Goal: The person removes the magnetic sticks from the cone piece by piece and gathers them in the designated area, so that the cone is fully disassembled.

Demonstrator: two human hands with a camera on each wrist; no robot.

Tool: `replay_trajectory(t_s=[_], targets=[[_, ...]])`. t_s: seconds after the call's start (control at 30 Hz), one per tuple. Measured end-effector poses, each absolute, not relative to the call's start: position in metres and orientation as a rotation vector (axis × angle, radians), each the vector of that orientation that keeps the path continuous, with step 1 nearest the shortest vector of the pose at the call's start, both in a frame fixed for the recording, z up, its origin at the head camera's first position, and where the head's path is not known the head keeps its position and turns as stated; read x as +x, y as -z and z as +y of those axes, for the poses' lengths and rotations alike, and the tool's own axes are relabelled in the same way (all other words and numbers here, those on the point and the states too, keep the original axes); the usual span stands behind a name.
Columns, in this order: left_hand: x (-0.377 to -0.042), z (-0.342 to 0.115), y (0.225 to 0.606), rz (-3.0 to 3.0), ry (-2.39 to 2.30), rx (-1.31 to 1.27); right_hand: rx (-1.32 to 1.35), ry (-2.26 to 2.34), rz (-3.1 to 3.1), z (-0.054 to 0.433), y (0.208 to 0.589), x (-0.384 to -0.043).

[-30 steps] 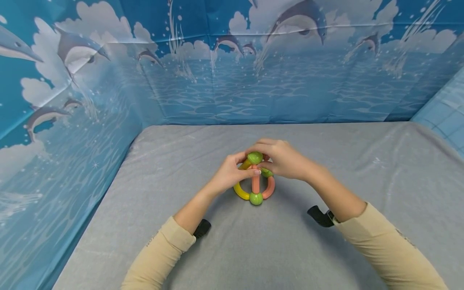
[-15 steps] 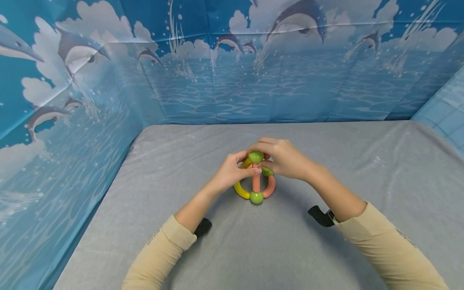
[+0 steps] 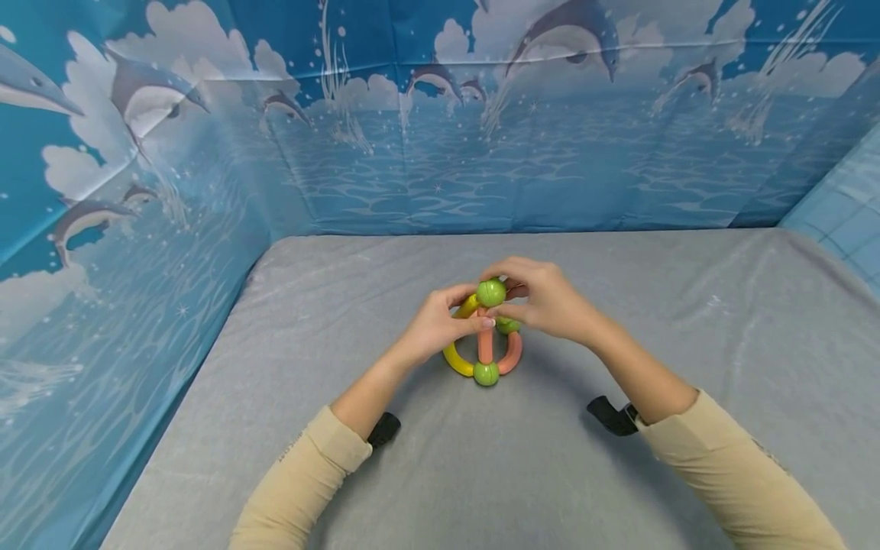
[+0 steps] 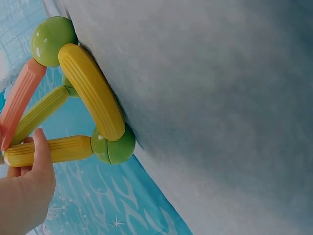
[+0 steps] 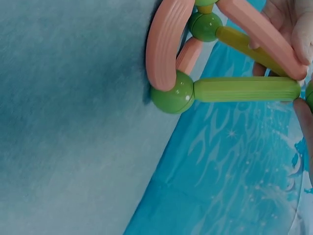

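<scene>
A toy frame of green balls and ribbed rods stands on the cloth. Curved yellow [image 3: 457, 360] and pink [image 3: 512, 354] rods lie round its base, with a green ball [image 3: 486, 373] at the front. Straight pink [image 5: 261, 36], yellow [image 4: 73, 148] and green [image 5: 244, 89] rods lean together at the top. My left hand [image 3: 438, 327] pinches these rods near their upper ends. Fingers and thumb of my right hand [image 3: 550, 303] grip another green ball [image 3: 491, 292] just above the rod ends; a small gap shows in the right wrist view.
Grey cloth [image 3: 536, 489] covers the table. Blue dolphin-print curtains [image 3: 440, 168] hang behind and at the left. Black wrist mounts [image 3: 608, 416] stick out below both forearms.
My right hand has moved slightly up and right with the green ball, away from the rod tops. My left hand and the base have hardly moved.
</scene>
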State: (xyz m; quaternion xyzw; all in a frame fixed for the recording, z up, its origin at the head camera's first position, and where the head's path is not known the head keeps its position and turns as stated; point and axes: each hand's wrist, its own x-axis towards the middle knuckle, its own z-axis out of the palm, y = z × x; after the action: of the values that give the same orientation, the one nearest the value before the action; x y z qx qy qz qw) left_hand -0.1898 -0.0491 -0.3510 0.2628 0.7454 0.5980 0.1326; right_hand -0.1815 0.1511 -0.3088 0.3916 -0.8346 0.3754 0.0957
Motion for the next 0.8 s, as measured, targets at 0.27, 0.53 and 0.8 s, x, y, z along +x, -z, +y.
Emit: replay_trajectory(t_s=[0.27, 0.53, 0.8], targets=[[-0.179, -0.049, 0.331, 2.187, -1.685, 0.689, 1.070, -1.286, -2.516, 0.165, 0.308, -0.186], [-0.171, -0.048, 0.321, 2.217, -1.664, 0.681, 0.970, -1.254, -2.578, 0.192, 0.310, -0.189], [-0.172, -0.049, 0.320, 2.228, -1.633, 0.661, 0.731, -1.155, -2.700, 0.233, 0.321, -0.195]])
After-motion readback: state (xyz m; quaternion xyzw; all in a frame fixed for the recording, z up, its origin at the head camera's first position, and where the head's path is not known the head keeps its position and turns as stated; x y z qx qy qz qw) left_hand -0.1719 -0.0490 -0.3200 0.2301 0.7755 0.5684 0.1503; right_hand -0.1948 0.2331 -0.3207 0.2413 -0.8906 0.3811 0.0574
